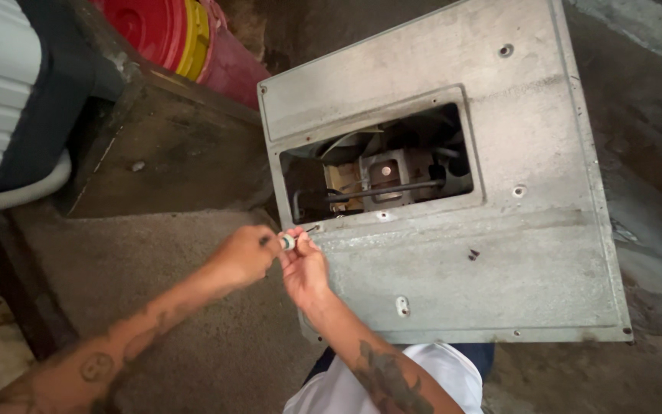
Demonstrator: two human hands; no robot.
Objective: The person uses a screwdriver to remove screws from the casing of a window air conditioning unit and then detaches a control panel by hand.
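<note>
I'm pinching a small pale round fitting with a dark stub point(288, 242) between both hands at the near-left edge of the grey, scuffed sheet-metal panel point(499, 261). My left hand point(245, 255) is closing narrow on its left end, and my right hand point(304, 268) is gripping the right side with its fingertips. The panel's rectangular opening point(381, 165) is already uncovered, showing a metal bracket and a dark rod point(385, 189) inside. Several screw holes are sitting bare, so I judge the work partway done. Red and yellow buckets point(170, 31) are standing far left.
</note>
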